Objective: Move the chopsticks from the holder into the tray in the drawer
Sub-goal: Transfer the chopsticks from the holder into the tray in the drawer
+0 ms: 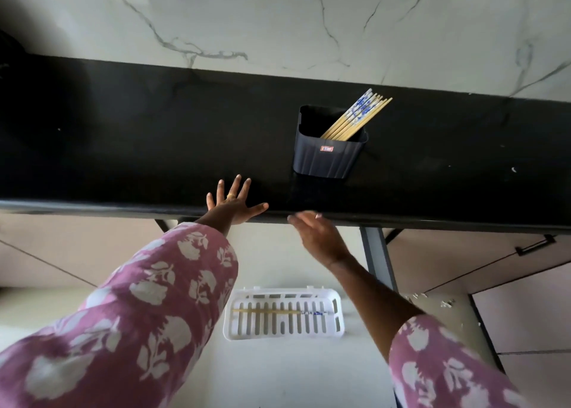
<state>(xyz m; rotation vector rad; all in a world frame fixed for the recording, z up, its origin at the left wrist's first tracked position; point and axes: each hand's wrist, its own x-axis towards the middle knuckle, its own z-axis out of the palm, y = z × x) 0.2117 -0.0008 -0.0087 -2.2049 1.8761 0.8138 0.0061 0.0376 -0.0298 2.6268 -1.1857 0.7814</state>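
As the grip stands: left grip (234,202) is splayed flat on the bench (123,144) front edge, holding nothing. Right grip (315,234) is blurred at that edge just below the holder (327,157), fingers apart, empty.
Chopsticks (355,118): bundled in the holder's right side, up on the bench, well apart from the tray (336,330).
Axis: leans up and to the right, away from the person; blue-patterned tops up, tips hidden inside.
Tray: white, slotted, in the open drawer (278,370) below; at least one chopstick (265,311) lies along its length, patterned end right.
Step in hand (my read): fetch from the holder. Pinch near the patterned tops and pull along the lean, not straight up, or the holder may tip. Turn them level, patterned end right, before lowering.
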